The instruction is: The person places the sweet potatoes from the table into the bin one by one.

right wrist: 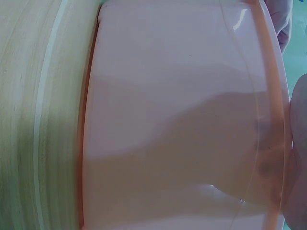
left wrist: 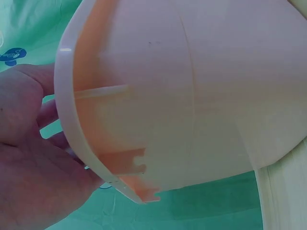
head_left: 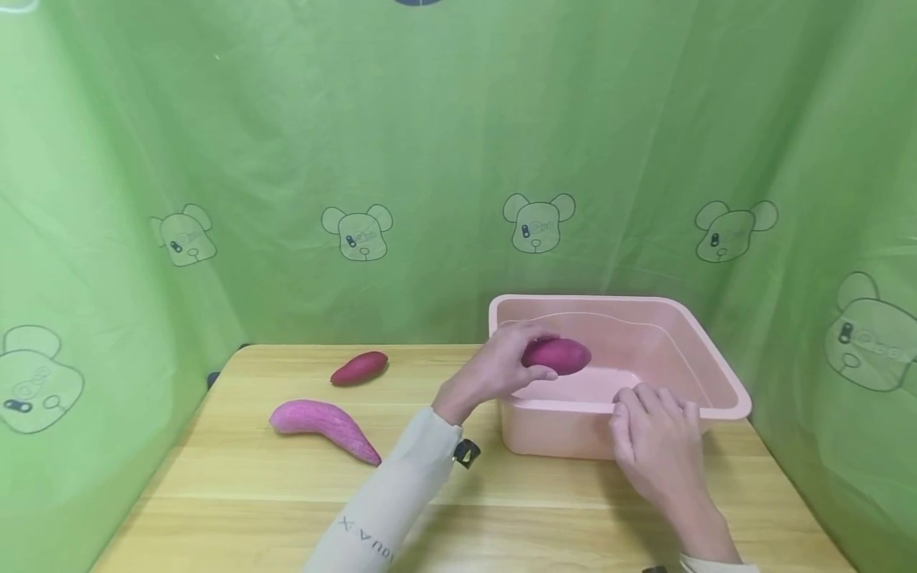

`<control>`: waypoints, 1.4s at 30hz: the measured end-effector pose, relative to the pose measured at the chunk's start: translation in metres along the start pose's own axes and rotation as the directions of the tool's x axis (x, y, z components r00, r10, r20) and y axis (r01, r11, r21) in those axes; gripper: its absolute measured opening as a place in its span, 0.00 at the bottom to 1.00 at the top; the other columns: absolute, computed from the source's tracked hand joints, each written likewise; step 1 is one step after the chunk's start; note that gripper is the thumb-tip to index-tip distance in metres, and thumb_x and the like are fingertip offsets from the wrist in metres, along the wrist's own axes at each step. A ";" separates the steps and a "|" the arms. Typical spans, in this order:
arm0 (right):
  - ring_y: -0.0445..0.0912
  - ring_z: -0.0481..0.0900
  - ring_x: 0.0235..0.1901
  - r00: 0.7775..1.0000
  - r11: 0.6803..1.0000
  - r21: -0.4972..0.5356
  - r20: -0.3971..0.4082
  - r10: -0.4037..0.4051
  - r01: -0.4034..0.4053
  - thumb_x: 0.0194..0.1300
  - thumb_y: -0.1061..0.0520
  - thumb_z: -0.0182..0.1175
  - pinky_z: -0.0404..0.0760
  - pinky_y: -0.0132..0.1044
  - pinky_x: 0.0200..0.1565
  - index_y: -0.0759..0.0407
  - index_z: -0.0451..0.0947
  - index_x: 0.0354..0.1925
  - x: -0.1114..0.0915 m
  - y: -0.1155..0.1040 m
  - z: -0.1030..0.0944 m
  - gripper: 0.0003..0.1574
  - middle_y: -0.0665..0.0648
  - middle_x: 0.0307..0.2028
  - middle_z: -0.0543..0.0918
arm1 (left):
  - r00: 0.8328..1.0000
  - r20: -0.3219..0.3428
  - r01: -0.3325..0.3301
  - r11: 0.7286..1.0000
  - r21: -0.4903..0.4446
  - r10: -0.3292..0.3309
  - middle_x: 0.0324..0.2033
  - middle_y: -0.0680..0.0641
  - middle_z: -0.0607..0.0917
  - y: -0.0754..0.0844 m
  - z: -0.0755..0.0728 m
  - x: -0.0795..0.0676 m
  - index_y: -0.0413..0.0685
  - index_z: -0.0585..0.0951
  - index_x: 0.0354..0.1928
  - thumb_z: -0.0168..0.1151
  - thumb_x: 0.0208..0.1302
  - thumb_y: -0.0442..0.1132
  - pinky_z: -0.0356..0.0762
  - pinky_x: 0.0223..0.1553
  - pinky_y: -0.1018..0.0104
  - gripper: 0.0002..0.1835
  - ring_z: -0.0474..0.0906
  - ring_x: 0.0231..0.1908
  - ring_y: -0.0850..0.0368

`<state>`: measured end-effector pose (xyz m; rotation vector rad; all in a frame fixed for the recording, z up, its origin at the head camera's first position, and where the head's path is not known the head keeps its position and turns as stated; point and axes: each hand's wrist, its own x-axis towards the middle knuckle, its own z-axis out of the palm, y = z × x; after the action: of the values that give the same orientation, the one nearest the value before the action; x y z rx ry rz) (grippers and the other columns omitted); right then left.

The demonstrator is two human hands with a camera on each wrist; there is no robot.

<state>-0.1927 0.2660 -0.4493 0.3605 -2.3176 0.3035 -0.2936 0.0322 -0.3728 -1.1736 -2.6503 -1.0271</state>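
My left hand (head_left: 512, 358) holds a purple-red sweet potato (head_left: 562, 356) between thumb and fingers, over the left part of a pink plastic basin (head_left: 555, 434). In the left wrist view the hand (left wrist: 33, 143) overlaps the basin's rim (left wrist: 64, 96), which hides its fingertips and the sweet potato. My right hand (head_left: 662, 446) grips the near rim of the basin, fingers curled over the edge. The right wrist view has the basin's outer wall (right wrist: 177, 115) filling the middle, with part of the right hand (right wrist: 300, 153) at the rim.
On the wooden table (head_left: 236, 493) to the left lie a small dark-red sweet potato (head_left: 360, 368) and a longer, curved pink-purple root (head_left: 325, 423). A green curtain (head_left: 430, 119) with bear-head prints encloses the back and sides.
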 end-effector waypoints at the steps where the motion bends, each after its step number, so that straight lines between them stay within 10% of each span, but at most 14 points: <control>1: 0.54 0.67 0.31 1.000 1.000 0.001 -0.002 0.000 0.000 0.72 0.53 0.41 0.63 0.52 0.38 0.57 0.72 0.34 0.000 0.000 0.000 0.16 0.56 0.29 0.73 | 1.000 0.004 0.002 1.000 0.010 -0.002 0.60 0.48 0.83 0.001 0.000 0.000 0.46 0.78 0.66 0.76 0.61 0.42 0.75 0.56 0.71 0.31 0.77 0.55 0.57; 42: 0.55 0.67 0.31 1.000 1.000 0.004 -0.015 -0.008 0.008 0.73 0.52 0.40 0.63 0.53 0.38 0.58 0.72 0.34 0.001 0.001 0.002 0.17 0.57 0.29 0.73 | 0.969 0.242 0.007 0.990 0.138 -0.040 0.42 0.54 0.87 0.005 0.007 0.011 0.46 0.85 0.55 0.77 0.60 0.40 0.75 0.40 0.79 0.21 0.78 0.37 0.66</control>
<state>-0.1951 0.2664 -0.4495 0.3686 -2.3010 0.3064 -0.2967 0.0459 -0.3727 -1.3192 -2.8717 -0.7318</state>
